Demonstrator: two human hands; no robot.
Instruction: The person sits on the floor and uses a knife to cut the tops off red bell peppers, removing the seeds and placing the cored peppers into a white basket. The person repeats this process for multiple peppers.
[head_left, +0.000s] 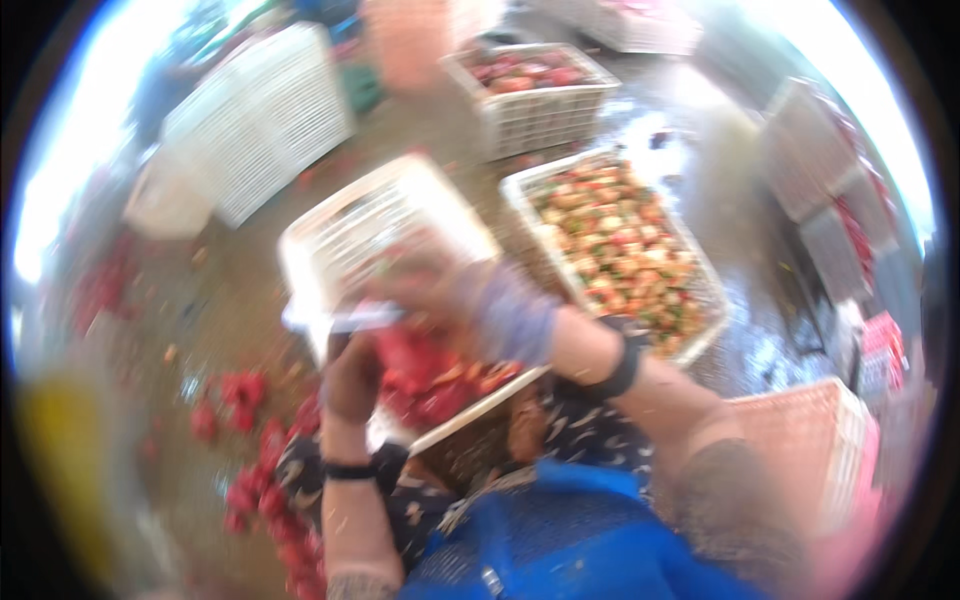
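Note:
My left hand (352, 379) and my right hand (442, 285), both blurred, meet over a white slatted plastic crate (457, 412) in front of me. A pale, knife-like blade or strip (345, 318) juts left from between them; which hand holds it cannot be told. Beneath my hands, red peel-like pieces (427, 401) lie in the crate, and a red piece hangs close under my right hand. On the right, a second white crate (566, 281) holds many small pale-orange and red pieces of produce (619, 240). My right hand wears what looks like a pale purple glove.
Behind stands a white crate (536, 120) of dark red produce (525, 71). A large white crate (255, 127) is tilted at the back left. Red clumps (244, 397) lie on the wet floor (195, 322). A pink-orange crate (795, 420) is near my right side; filled crates (810, 150) stand far right.

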